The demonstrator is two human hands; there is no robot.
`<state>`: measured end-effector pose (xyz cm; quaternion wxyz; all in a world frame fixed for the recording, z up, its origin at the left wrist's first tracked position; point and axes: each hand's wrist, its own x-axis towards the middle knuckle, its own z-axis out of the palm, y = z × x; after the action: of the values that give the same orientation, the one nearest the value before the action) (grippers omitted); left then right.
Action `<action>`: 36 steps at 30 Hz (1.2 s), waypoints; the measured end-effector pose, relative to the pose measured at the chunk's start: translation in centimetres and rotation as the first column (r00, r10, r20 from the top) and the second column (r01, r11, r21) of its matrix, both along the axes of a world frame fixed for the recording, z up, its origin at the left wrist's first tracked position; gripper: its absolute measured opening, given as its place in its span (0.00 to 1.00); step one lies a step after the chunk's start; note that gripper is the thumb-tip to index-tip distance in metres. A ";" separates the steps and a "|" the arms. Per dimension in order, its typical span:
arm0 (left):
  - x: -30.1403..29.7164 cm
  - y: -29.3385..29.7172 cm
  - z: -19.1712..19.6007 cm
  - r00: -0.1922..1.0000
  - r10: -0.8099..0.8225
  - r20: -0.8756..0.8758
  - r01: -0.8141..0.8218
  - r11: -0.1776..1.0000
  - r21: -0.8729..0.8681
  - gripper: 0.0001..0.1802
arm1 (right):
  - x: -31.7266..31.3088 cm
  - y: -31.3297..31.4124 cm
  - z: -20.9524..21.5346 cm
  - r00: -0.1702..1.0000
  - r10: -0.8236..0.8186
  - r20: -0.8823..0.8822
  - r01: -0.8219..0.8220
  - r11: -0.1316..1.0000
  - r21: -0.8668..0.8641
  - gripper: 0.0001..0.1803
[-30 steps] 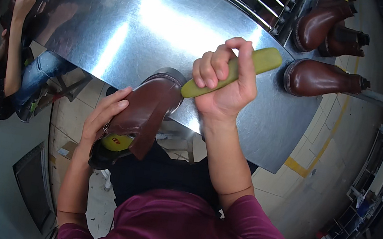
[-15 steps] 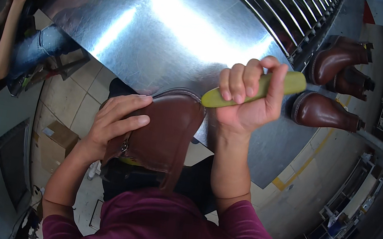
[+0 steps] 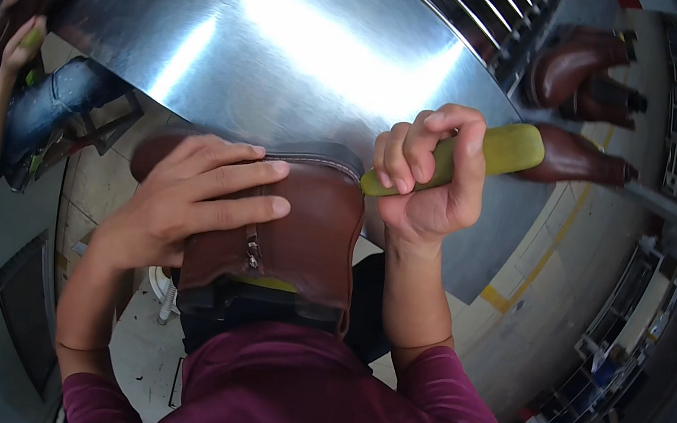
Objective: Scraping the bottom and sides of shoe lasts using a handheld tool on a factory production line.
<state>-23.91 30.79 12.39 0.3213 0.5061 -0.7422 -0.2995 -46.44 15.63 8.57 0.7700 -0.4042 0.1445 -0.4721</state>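
Observation:
A brown leather boot with a side zipper stands in front of my chest, its shaft turned toward me. My left hand lies flat over the boot's upper left side, fingers spread across the leather, holding it. My right hand is closed in a fist around a yellow-green tool handle, whose lower end touches the boot's top right edge. Something yellow-green shows inside the boot opening.
A shiny steel table curves behind the boot. Three more brown boots lie at the table's far right end. Another person sits at the left, holding a green object. Tiled floor and metal racks are at right.
The boot has been lifted closer and turned so its shaft and zipper face me. My left hand now spreads over its side; my right fist stays on the tool at the boot's edge.

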 end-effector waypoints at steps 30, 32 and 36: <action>-1.6 -3.6 -4.7 0.984 0.178 -0.021 -0.177 0.939 -0.295 0.27 | -1.9 0.2 3.0 0.959 0.017 -0.282 0.104 0.907 0.409 0.10; -1.2 -3.3 -5.5 0.985 0.167 -0.035 -0.168 0.919 -0.356 0.25 | -1.0 0.2 3.5 0.938 0.081 -0.336 0.062 0.916 0.395 0.11; -1.3 -4.2 -4.6 0.990 0.132 -0.057 -0.143 0.917 -0.371 0.22 | 0.4 0.2 3.8 0.899 0.077 -0.430 0.076 0.942 0.327 0.12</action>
<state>-25.21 26.63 7.76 0.4436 0.4816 -0.7433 -0.1369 -46.09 15.80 12.42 0.7753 -0.3626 0.3916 -0.3376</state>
